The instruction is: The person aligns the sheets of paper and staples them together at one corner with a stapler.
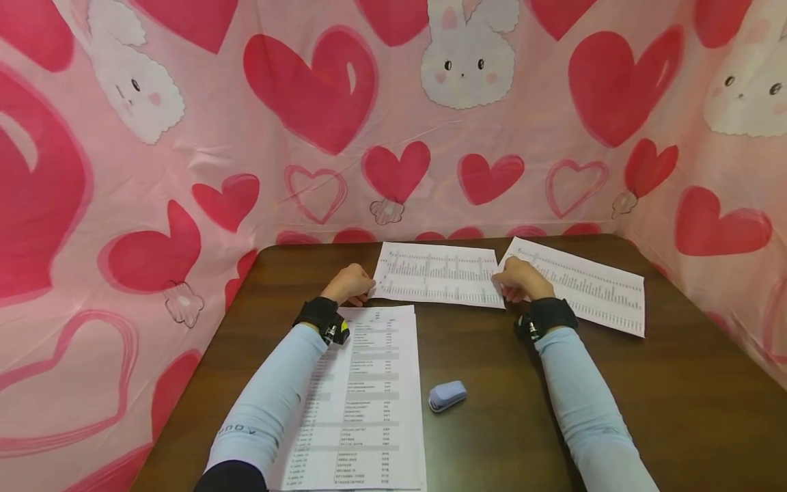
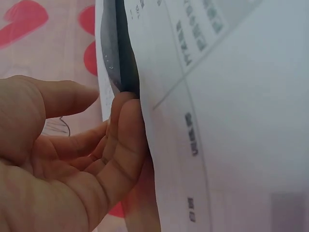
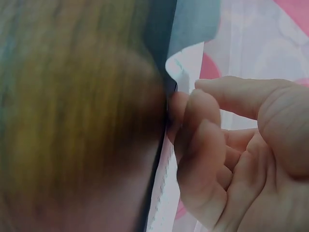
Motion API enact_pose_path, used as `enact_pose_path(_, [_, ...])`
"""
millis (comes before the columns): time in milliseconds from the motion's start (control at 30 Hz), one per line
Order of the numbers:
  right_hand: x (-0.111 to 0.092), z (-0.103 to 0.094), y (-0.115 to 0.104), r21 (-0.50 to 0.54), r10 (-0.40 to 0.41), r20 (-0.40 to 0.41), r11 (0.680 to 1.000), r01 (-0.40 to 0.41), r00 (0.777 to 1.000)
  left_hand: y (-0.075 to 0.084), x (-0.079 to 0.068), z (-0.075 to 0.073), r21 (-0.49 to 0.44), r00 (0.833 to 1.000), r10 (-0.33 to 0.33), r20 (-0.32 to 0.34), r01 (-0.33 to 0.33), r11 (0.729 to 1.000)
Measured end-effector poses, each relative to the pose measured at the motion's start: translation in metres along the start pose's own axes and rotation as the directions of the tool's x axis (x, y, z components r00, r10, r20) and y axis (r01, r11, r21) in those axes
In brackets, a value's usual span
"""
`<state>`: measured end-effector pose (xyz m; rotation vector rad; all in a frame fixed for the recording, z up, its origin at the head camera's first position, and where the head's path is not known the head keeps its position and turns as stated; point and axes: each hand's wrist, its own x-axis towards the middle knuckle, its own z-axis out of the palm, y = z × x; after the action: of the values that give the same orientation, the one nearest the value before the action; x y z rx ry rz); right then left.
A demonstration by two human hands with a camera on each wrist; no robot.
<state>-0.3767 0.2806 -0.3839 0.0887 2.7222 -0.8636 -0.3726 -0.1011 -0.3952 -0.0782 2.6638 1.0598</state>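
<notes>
A printed sheet of paper (image 1: 439,273) lies crosswise near the far edge of the table. At its left edge my left hand (image 1: 350,283) pinches the corner between thumb and curled fingers; the left hand (image 2: 82,145) also shows close up in the left wrist view. My right hand (image 1: 522,279) pinches the sheet's right edge, where a second printed sheet (image 1: 590,290) lies slanted beside it. In the right wrist view the paper edge (image 3: 186,63) curls up near the thumb of the right hand (image 3: 227,145).
A stack of printed pages (image 1: 375,403) lies upright at the near left, partly under the left forearm. Right of it sits a small lavender stapler (image 1: 447,395) on the brown wooden table (image 1: 492,437). A pink heart-and-rabbit cloth (image 1: 430,123) hangs around the table's back and sides.
</notes>
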Motion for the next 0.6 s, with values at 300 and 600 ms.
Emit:
enact_pose_path(300, [0.001,-0.0036,-0.0033,0.011,-0.023,-0.001,1.0,0.023,1.0,-0.0029,0.0032,0.0017,-0.039,1.0,0.022,-0.022,-0.023,0.999])
enact_pose_path(600, [0.003,-0.005,-0.0045,-0.024,-0.034,0.007,0.999,0.035,0.999,-0.0026,0.0009,0.0049,-0.012,0.999,-0.001,-0.053,0.001,1.0])
